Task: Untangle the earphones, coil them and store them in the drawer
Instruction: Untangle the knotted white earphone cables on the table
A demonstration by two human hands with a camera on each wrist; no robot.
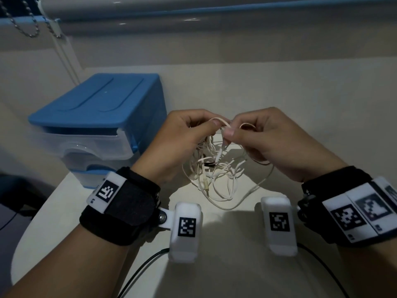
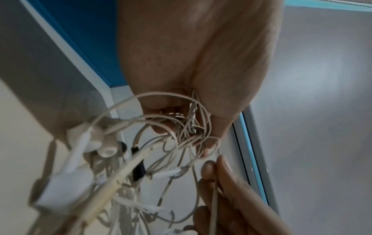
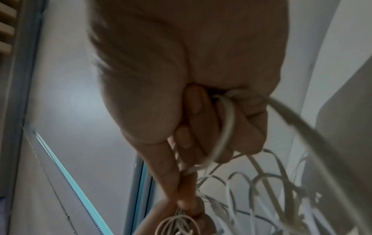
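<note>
A tangle of white earphone cables [image 1: 217, 168] hangs from both hands down to the white table [image 1: 300, 93]. My left hand [image 1: 189, 134] pinches a bunch of strands at the top of the tangle [image 2: 189, 127]. My right hand [image 1: 253, 134] pinches a cable loop beside it between thumb and forefinger, with another loop [image 3: 225, 127] round its curled fingers. Earbuds [image 2: 106, 149] and a plug dangle in the left wrist view. The blue drawer unit [image 1: 101, 117] stands left of the hands, its clear drawers pushed in.
The table's front left edge [image 1: 53, 190] curves away below the drawer unit. A grey wall and a window blind with a bead chain [image 1: 32, 24] lie behind. Black wrist-camera leads [image 1: 141, 267] trail over the near table.
</note>
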